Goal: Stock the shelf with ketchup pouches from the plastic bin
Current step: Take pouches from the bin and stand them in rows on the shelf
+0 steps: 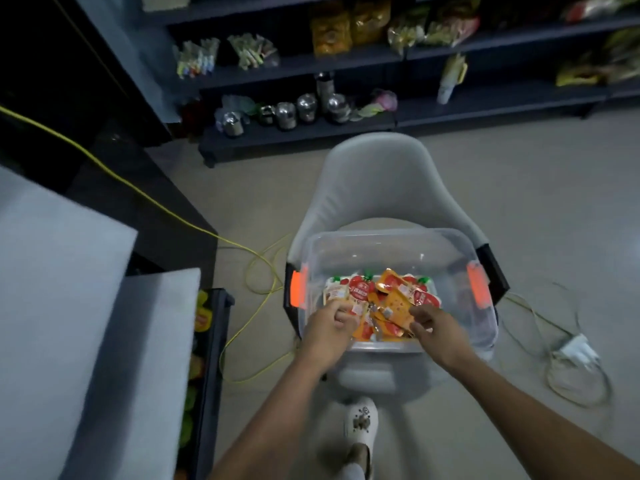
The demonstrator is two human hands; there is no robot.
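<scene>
While both hands curl into the bin [398,237], fingers [346,315] seemingly pinch ketchup pouches [388,303].

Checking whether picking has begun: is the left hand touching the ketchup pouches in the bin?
Touching. The head view shows the left hand curled onto the ketchup pouches at the plastic bin's near edge, no gap visible.

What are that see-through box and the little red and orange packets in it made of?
The bin looks like clear rigid plastic: you see the chair through its walls, and it has orange clip handles. The ketchup pouches seem to be glossy printed plastic or foil film, crinkled and catching light; which of the two cannot be told.
</scene>
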